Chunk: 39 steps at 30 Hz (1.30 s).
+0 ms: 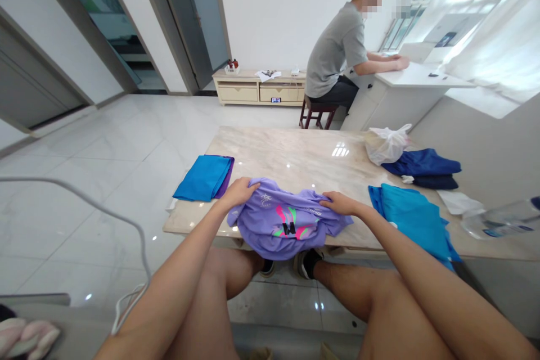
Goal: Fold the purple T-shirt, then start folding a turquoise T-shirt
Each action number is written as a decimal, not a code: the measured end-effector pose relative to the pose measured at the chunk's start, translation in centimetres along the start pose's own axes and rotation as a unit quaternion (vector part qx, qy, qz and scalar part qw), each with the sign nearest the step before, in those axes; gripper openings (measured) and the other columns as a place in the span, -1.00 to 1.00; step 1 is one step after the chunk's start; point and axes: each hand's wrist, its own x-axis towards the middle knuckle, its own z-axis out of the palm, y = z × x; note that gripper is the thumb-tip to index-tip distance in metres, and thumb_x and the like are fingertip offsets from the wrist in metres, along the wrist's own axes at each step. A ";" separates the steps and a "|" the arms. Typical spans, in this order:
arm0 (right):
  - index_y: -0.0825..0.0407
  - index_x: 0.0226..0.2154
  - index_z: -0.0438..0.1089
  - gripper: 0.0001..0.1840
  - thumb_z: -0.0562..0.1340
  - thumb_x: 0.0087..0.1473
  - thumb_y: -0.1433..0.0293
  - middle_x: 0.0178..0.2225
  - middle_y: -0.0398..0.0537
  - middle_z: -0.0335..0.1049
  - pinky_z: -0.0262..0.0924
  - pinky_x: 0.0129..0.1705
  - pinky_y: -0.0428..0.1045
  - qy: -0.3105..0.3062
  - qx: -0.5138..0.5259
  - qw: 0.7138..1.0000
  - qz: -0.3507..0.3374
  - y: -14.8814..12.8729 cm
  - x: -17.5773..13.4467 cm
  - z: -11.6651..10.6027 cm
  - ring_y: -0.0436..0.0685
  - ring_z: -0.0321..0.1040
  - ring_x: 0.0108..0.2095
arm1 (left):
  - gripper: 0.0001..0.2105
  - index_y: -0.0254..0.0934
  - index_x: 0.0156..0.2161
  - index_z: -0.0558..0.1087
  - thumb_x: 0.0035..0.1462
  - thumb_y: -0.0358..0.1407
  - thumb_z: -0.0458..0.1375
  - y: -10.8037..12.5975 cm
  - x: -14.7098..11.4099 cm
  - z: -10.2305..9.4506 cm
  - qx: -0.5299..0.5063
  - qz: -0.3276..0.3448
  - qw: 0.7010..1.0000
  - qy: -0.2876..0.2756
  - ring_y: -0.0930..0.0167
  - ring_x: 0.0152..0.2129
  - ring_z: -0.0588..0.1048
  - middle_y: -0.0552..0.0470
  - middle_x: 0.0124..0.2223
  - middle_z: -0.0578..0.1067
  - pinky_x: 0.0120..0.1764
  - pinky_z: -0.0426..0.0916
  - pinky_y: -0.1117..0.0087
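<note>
Hands gripping a purple shirt (287,222) lying crosswise at the counter (295,152) near edge: left hand (239,191) pinching its left end, right hand (340,202) its right, both equally close.

Garments spread over a marble table (295,152)

Purple shirt (287,222) at the near edge, at 6 o'clock; folded cloth (205,177) at 9; plastic bag (386,145) atop stacked clothes (424,167) at 2.

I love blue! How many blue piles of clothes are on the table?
3: a folded blue pile at the table's left edge, a blue pile right of the purple shirt, and a dark blue pile beside the white bag. More may be underneath.
</note>
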 end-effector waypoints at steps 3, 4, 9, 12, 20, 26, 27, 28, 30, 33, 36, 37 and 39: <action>0.16 0.14 0.56 -0.46 0.15 0.39 0.12 0.21 0.32 0.54 0.32 0.23 0.12 -0.014 -0.004 1.000 -0.001 0.3 0.1 0.2 0.42 0.52 0.16 | -0.65 -0.24 -0.22 0.64 0.28 0.03 0.24 0.0 0.0 -0.1 0.024 0.015 0.999 -0.029 0.07 -0.03 0.67 -0.19 -0.14 0.73 -0.02 0.48 0.31; 0.17 0.15 0.55 -0.45 0.16 0.39 0.12 0.21 0.34 0.53 0.32 0.24 0.13 -0.015 -0.004 1.000 0.000 0.3 0.1 0.3 0.43 0.52 0.17 | -0.65 -0.24 -0.21 0.65 0.28 0.03 0.24 0.0 0.0 -0.1 0.027 0.017 0.999 -0.032 0.07 -0.02 0.66 -0.19 -0.13 0.73 -0.01 0.48 0.31; 0.12 0.07 0.58 -0.51 0.20 0.34 0.12 0.17 0.32 0.57 0.34 0.22 0.14 0.001 0.019 1.000 -0.003 0.4 0.0 0.4 0.43 0.53 0.13 | -0.67 -0.22 -0.25 0.63 0.21 0.03 0.28 -0.5 0.0 0.1 0.015 0.018 0.999 -0.034 0.07 -0.04 0.66 -0.19 -0.18 0.73 -0.04 0.49 0.32; 0.04 -0.12 0.58 -0.61 0.21 0.30 0.10 0.01 0.21 0.65 0.37 0.12 0.11 0.058 0.064 0.996 -0.021 0.9 -0.2 -0.6 0.37 0.56 0.01 | -0.71 -0.19 -0.36 0.59 0.13 0.00 0.34 -1.0 0.1 0.0 -0.001 0.010 1.000 -0.028 0.06 -0.12 0.67 -0.18 -0.25 0.72 -0.07 0.49 0.30; -0.04 -0.26 0.43 -0.57 0.15 0.29 -0.04 -0.25 0.03 0.59 0.35 -0.08 0.08 0.367 0.140 0.920 0.016 -1.4 -3.3 -5.9 0.28 0.46 -0.19 | -0.81 -0.21 -0.30 0.62 0.18 -0.17 0.21 1.9 -1.1 -1.8 -0.043 0.049 0.996 0.065 0.09 -0.16 0.65 -0.13 -0.20 0.71 -0.01 0.48 0.22; -0.02 -0.18 0.50 -0.65 0.19 0.32 0.07 -0.29 0.06 0.56 0.34 -0.03 0.14 0.400 0.059 0.914 -0.043 -5.9 -12.6 -8.8 0.32 0.47 -0.23 | -0.82 -0.20 -0.34 0.55 0.23 -0.20 0.17 6.0 -8.9 -6.1 -0.023 0.100 0.989 0.109 0.21 -0.27 0.58 -0.06 -0.29 0.64 -0.09 0.43 0.30; -0.02 -0.15 0.52 -0.65 0.21 0.33 0.07 -0.29 0.05 0.56 0.35 -0.02 0.15 0.427 0.052 0.901 -0.053 -6.5 -14.6 -9.1 0.32 0.47 -0.22 | -0.82 -0.20 -0.31 0.55 0.25 -0.18 0.17 6.7 -10.8 -7.0 -0.028 0.117 0.984 0.131 0.23 -0.28 0.57 -0.04 -0.29 0.63 -0.10 0.42 0.31; -0.03 -0.11 0.53 -0.65 0.22 0.33 0.07 -0.28 0.05 0.57 0.35 0.00 0.15 0.462 0.051 0.884 -0.061 -7.1 -16.6 -9.3 0.33 0.49 -0.20 | -0.80 -0.20 -0.26 0.56 0.28 -0.16 0.16 7.3 -12.7 -7.7 -0.036 0.134 0.977 0.164 0.25 -0.28 0.56 -0.02 -0.28 0.63 -0.10 0.42 0.32; -0.05 -0.03 0.54 -0.64 0.26 0.32 0.07 -0.23 0.04 0.59 0.37 0.02 0.14 0.519 0.062 0.850 -0.070 -8.2 -20.0 -8.9 0.35 0.51 -0.14 | -0.76 -0.19 -0.15 0.56 0.34 -0.11 0.12 8.0 -16.2 -8.3 -0.058 0.159 0.956 0.239 0.26 -0.24 0.55 0.00 -0.22 0.63 -0.07 0.43 0.33; -0.06 -0.09 0.58 -0.70 0.31 0.22 0.14 -0.21 0.01 0.65 0.41 0.00 0.14 0.481 0.085 0.869 -0.073 -8.9 -23.1 -6.3 0.35 0.55 -0.14 | -0.76 -0.20 -0.12 0.53 0.35 -0.12 0.08 7.6 -19.8 -7.4 -0.077 0.156 0.947 0.269 0.26 -0.18 0.58 -0.02 -0.15 0.65 -0.01 0.44 0.32; -0.10 -0.21 0.62 -0.76 0.26 0.09 0.30 -0.19 -0.01 0.69 0.43 0.01 0.14 0.409 0.095 0.906 -0.063 -8.9 -24.0 -3.3 0.34 0.60 -0.13 | -0.79 -0.21 -0.13 0.52 0.24 -0.27 0.06 6.2 -21.1 -5.9 -0.078 0.122 0.964 0.223 0.24 -0.08 0.61 -0.07 -0.09 0.67 0.06 0.46 0.31; -0.10 -0.22 0.63 -0.74 0.24 0.06 0.33 -0.17 -0.01 0.70 0.43 0.01 0.14 0.407 0.096 0.906 -0.057 -8.9 -24.3 -2.7 0.34 0.61 -0.12 | -0.77 -0.22 -0.12 0.53 0.20 -0.31 0.05 5.9 -21.3 -5.7 -0.077 0.112 0.967 0.214 0.23 -0.06 0.61 -0.07 -0.07 0.68 0.07 0.46 0.31; -0.11 -0.22 0.65 -0.71 0.23 0.04 0.35 -0.17 -0.01 0.70 0.44 -0.02 0.14 0.430 0.095 0.897 -0.049 -9.3 -25.1 -2.6 0.34 0.61 -0.13 | -0.74 -0.22 -0.12 0.55 0.17 -0.34 0.04 6.1 -21.7 -6.2 -0.074 0.108 0.968 0.213 0.23 -0.06 0.63 -0.07 -0.07 0.70 0.08 0.47 0.31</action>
